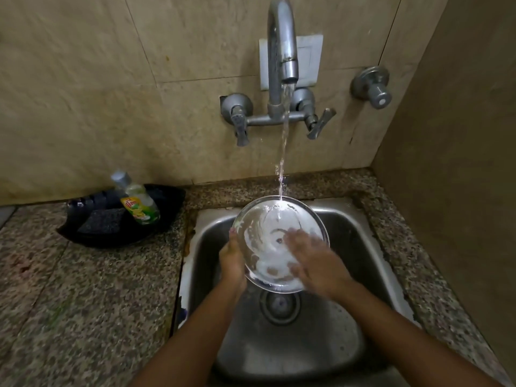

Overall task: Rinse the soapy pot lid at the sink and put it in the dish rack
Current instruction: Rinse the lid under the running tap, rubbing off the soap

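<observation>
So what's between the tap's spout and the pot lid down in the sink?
In the head view, only a falling stream of water links the spout to the far rim of the lid; behind it are the wall-mounted tap handles.

The clear glass lid (268, 233) is gleaming wet, the steel sink (349, 233) and metal tap (282, 51) are shining dully, and the speckled granite counter (83, 289) is looking polished.

beige tiled wall (83, 79) | speckled granite counter (69, 303) | dim light
</observation>
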A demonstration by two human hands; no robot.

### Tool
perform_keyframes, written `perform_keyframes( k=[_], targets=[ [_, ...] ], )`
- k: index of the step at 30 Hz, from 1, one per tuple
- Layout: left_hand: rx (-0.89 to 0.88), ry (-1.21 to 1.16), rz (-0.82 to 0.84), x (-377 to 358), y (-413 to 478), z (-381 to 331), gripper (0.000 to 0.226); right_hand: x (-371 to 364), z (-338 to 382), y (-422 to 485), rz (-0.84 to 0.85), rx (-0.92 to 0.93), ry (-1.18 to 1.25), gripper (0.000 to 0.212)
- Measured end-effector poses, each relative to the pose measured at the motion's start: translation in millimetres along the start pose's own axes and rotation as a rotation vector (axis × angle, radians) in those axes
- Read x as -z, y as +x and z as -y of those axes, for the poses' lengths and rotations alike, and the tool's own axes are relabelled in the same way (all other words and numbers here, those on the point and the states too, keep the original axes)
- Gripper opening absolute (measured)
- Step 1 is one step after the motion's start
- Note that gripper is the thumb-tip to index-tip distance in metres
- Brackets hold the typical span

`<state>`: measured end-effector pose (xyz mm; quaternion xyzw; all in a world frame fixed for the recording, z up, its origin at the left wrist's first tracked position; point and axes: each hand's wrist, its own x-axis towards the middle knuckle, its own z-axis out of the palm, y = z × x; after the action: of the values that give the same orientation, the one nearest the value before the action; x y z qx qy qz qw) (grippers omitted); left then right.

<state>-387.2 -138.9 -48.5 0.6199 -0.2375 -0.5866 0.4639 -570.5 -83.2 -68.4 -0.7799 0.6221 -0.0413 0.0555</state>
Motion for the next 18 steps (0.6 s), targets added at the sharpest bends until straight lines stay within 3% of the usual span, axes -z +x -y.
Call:
perform_keyframes(
  k=[2,4,8,10,15,18],
  targets=[
    [-0.002,0.012,0.020,-4,-4,3,0.044,8,-15,23,-0.062,-0.237,-0.048,0.070],
    [-0.004,0.027,0.040,-14,-11,4,0.041,15,-2,58,-0.100,-0.249,0.038,0.070],
    [-0.022,0.029,0.035,-24,-5,-6,0.042,21,49,52,-0.002,0.161,0.192,0.059],
    [-0.023,0.021,0.022,-19,5,-14,0.044,19,40,17,0.049,0.242,0.173,0.059],
    [-0.034,0.056,0.008,-15,5,-2,0.046,15,-18,31,-0.093,-0.216,0.022,0.068],
    [-0.012,0.062,0.021,-26,-5,5,0.047,13,13,73,-0.104,-0.189,0.151,0.068]
  ],
)
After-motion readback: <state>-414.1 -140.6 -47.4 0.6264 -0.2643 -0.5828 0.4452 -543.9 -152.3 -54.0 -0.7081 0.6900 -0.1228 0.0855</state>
